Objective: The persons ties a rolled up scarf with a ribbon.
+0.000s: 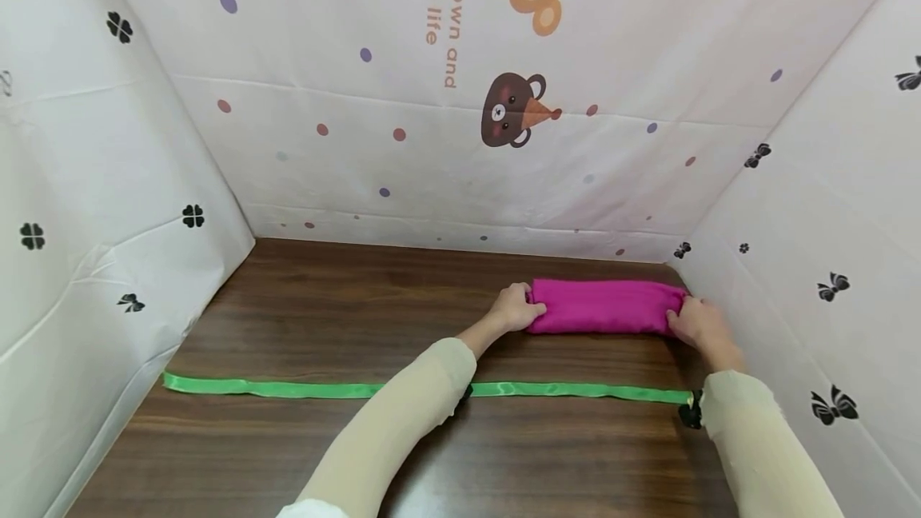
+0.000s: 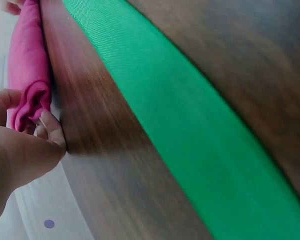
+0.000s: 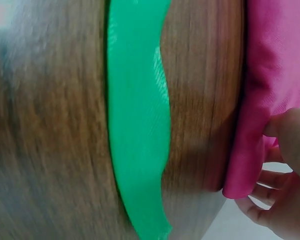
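Observation:
A rolled magenta cloth (image 1: 608, 306) lies across the back right of the wooden table, and both hands are at its ends. My left hand (image 1: 516, 308) pinches its left end between thumb and fingers; the spiral of folded layers shows there in the left wrist view on the cloth roll (image 2: 32, 100). At the other end my right hand (image 1: 703, 321) grips the roll, thumb on top and fingers curled round the end in the right wrist view. A long green ribbon (image 1: 288, 388) lies flat in front of the roll, passing beneath my left forearm.
The brown wooden tabletop (image 1: 345, 286) is bounded by white printed sheets at the back (image 1: 324, 174), the left (image 1: 93, 182) and the right (image 1: 849, 206). My right hand is close to the right sheet. The ribbon runs nearly the table's width.

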The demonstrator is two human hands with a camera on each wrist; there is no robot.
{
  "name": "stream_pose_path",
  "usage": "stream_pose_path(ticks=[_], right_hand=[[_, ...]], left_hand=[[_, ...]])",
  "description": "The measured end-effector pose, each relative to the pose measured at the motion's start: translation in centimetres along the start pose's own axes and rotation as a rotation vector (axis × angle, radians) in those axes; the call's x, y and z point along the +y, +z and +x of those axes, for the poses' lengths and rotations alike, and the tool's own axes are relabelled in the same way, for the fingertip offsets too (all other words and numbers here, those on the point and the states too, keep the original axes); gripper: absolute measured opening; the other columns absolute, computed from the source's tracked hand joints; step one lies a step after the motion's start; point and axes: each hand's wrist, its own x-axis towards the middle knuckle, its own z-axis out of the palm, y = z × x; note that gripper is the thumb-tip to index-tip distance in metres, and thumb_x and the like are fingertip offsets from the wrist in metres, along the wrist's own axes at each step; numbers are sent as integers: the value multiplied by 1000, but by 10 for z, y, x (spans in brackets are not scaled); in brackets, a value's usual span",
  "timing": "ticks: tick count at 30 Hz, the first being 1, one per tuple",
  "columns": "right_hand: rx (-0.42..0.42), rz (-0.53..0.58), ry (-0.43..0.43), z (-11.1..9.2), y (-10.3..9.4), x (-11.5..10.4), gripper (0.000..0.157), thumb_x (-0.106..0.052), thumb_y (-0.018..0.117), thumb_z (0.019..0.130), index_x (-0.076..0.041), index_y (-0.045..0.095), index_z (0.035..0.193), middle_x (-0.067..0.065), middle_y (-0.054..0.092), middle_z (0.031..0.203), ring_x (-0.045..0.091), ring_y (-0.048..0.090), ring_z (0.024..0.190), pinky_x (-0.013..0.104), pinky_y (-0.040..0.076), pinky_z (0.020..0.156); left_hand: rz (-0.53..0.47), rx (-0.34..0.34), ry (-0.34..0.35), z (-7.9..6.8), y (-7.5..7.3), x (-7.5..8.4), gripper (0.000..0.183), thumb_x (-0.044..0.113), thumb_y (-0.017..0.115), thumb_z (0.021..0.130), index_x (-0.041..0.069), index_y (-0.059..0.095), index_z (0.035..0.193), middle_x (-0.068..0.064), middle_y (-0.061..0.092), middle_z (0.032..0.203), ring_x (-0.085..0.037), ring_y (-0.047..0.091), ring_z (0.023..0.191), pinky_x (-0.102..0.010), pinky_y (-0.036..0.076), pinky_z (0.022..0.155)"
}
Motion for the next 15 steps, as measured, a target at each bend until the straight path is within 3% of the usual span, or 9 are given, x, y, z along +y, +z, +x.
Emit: stream_pose_path(ticks=[3, 8, 15], right_hand=[[1, 15, -12, -2, 0, -3, 58, -22, 52, 103, 29, 46, 128, 53, 51, 125, 68, 51, 115, 71, 48, 96], [28, 69, -37, -3, -3, -6, 57, -23, 55, 102, 29, 48, 124, 50, 56, 119, 67, 56, 110, 70, 49, 94], [17, 280, 26, -6, -6, -5, 63, -27, 54, 106, 32, 45, 129, 53, 51, 124, 66, 53, 115, 69, 47, 98]], left_hand=[[7, 8, -4, -3, -2, 0, 18, 23, 71, 101, 7, 62, 102, -3, 62, 83, -12, 55, 72, -24, 47, 64], [34, 55, 9, -6, -8, 0, 18, 22, 71, 101, 6, 64, 100, -2, 61, 80, -11, 54, 70, -24, 45, 62], [41, 65, -2, -5, -16, -3, 31, 22, 70, 103, 0, 67, 125, -7, 69, 99, -13, 61, 84, -26, 52, 73]])
